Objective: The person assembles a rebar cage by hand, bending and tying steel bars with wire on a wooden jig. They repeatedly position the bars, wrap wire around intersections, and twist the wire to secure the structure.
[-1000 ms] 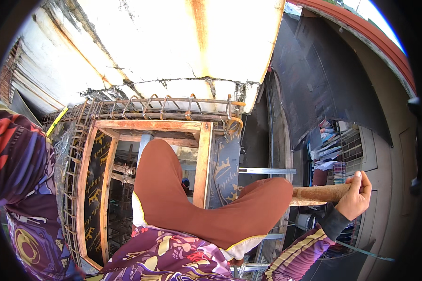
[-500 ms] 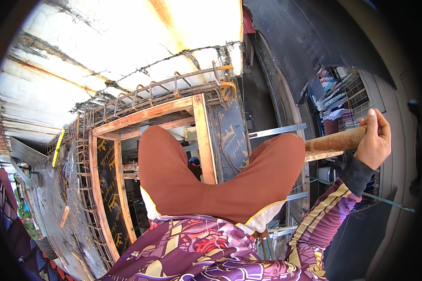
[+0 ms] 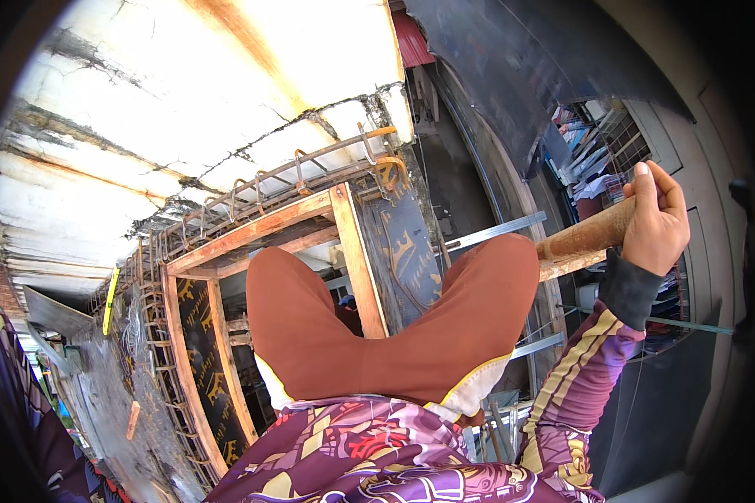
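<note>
To the right of my knees, my right hand is closed at the outer end of a thick brown pole, thumb pointing up and fingers curled. The pole's end is hidden behind the hand. A paler timber runs just under the pole. My left sleeve shows at the far left rim; the left hand itself is out of sight. My bent legs in brown trousers fill the middle, above a wooden frame.
Bent rebar lines the frame beside a cracked white slab. Dark printed plywood stands to its right. Metal channels cross near my right knee. A dark sheet and stacked goods lie at the upper right.
The view has turned a little, so the slab and frame sit further left. My right hand appears slightly higher and further left, still at the pole's end.
</note>
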A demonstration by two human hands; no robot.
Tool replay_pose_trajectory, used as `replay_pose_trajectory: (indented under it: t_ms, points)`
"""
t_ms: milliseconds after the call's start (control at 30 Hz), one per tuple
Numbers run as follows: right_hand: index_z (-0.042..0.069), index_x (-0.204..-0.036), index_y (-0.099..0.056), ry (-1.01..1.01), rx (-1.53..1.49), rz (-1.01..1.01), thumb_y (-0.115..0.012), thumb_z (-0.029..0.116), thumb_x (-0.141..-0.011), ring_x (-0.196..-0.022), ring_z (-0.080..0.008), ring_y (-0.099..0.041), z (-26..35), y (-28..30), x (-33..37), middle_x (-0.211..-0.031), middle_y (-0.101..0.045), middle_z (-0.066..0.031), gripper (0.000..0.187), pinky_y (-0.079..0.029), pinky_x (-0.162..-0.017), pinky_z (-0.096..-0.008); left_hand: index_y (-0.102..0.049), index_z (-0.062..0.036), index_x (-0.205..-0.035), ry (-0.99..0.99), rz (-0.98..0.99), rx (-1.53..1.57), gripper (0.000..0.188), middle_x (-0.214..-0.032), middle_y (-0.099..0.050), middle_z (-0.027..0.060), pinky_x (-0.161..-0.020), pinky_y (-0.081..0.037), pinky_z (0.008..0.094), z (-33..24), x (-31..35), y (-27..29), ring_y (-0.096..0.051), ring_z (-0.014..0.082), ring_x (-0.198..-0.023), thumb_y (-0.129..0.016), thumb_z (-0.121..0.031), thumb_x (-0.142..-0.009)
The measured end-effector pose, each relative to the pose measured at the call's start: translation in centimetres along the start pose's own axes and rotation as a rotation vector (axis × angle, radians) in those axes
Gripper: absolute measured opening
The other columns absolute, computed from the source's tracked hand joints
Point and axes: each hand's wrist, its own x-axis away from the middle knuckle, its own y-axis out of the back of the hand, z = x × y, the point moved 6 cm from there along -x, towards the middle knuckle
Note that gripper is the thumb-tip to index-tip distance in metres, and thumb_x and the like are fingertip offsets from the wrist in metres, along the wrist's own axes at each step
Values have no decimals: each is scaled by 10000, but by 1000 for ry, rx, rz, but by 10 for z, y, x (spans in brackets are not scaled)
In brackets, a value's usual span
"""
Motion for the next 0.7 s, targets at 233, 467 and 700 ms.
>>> replay_pose_trajectory:
  t_ms: [233,467,700]
  points:
    - [-23,-1043,-676,17,19,9,-688,175,-916,-681,-100,-609,3,0,3,-760,-629,-51,236,-534,-619,-247,-514,3,-1295,24,-7,-47,572,-1386,-487,197,-1078,-370,473,-9,3,4,-469,318,-1297,-573,-410,-904]
    - [-35,-1036,-679,-1,19,6,-696,180,-915,-709,-98,-597,-1,-1,0,-768,-631,-51,247,-496,-648,-226,-512,26,-1293,45,-46,-87,568,-1381,-489,211,-1075,-374,463,-7,7,3,-471,320,-1293,-552,-401,-920]
    - [-20,-1049,-676,-17,27,24,-695,198,-921,-733,-93,-600,-13,1,-9,-796,-634,-52,253,-503,-678,-225,-510,49,-1291,38,-100,-192,567,-1377,-490,224,-1071,-378,454,-26,8,18,-474,322,-1290,-530,-393,-936]
